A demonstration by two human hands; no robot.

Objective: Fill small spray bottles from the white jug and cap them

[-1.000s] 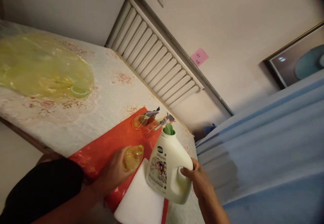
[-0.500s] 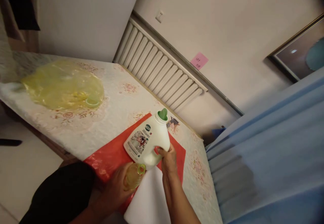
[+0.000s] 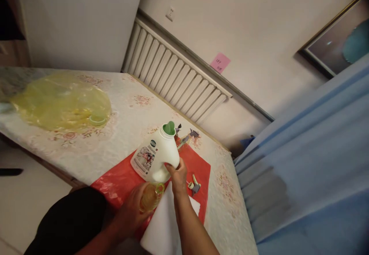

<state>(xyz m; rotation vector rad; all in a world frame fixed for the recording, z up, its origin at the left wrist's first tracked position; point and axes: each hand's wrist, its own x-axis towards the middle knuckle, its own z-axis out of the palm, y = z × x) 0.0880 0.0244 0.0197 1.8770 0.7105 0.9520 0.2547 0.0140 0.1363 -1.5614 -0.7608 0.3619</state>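
My right hand [image 3: 178,173] is closed round the handle of a white detergent jug [image 3: 165,153], whose label faces left and whose green-lined mouth is uncapped. The jug leans slightly, over a red plastic sheet [image 3: 115,180]. Below and left of it, my left hand [image 3: 129,209] wraps round a clear bottle [image 3: 150,197] holding yellowish liquid, its open neck towards the jug. To the right of my right wrist lies a spray trigger head [image 3: 194,186]. Behind the jug are grey trigger parts [image 3: 186,138], partly hidden. Something white, like paper or cloth [image 3: 161,224], lies under my right forearm.
A yellow translucent plastic bag [image 3: 63,99] with a round rim showing covers the table's left part. The flowered tablecloth [image 3: 123,128] reaches a radiator [image 3: 175,70] at the back. A blue curtain [image 3: 311,151] hangs along the right side.
My right hand and the jug have shifted left over the table, uncovering the trigger head and the grey parts behind. Both hands keep their holds. The camera view has turned slightly.
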